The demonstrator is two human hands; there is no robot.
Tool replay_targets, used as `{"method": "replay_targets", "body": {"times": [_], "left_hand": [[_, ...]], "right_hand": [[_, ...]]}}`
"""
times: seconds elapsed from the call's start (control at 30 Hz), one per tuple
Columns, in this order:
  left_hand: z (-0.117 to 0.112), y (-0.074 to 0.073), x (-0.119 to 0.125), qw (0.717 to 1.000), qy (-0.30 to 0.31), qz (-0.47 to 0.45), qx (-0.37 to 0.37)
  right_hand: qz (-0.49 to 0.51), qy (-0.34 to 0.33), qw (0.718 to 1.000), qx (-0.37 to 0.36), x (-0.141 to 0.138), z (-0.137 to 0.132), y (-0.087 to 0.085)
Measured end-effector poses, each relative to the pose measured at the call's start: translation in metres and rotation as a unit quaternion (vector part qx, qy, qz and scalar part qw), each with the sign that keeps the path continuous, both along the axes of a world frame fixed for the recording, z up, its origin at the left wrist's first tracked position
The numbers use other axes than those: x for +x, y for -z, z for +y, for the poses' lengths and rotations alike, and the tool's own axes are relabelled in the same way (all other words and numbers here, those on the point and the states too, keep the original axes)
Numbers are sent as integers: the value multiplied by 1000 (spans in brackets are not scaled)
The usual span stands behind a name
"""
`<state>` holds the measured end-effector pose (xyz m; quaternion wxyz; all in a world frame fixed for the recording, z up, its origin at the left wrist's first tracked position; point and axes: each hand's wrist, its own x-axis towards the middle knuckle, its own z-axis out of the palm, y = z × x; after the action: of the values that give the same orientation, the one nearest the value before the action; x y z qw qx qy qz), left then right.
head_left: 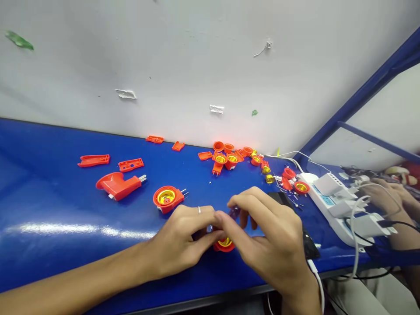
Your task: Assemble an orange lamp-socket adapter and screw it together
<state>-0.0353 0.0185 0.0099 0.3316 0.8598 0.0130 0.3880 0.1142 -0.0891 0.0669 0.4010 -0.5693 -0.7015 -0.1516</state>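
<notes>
My left hand [187, 236], with a ring on one finger, is closed at a red plug-in lamp socket [225, 246] with a gold threaded inside. Most of this socket is hidden under my fingers. Over it, my right hand [269, 232] is closed round a purple see-through handle [234, 212]; the rest of that tool is covered. Just beyond my left hand, another red lamp socket [166, 197] lies face up with its prongs pointing right. Farther left, a red plug-in socket [120, 186] lies on its side on the blue table [65, 253].
Red cover pieces [130, 165] lie toward the wall. Several red and gold socket parts [226, 159] are piled at the back right. A white power strip [331, 210] with chargers and cables runs along the right, beside another person's arm [383, 205]. A black pouch [308, 243] lies beside my right hand.
</notes>
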Motion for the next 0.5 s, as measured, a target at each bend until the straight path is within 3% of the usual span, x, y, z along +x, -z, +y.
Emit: {"method": "replay_targets", "body": {"times": [0.27,0.5], "left_hand": [[0,0,-2,999,-14,20,25],[1,7,-2,999,21,2,28]], "right_hand": [[83,-94,989,-80,7,-12,0],[56,-62,995,-47,8,-11,-5]]}}
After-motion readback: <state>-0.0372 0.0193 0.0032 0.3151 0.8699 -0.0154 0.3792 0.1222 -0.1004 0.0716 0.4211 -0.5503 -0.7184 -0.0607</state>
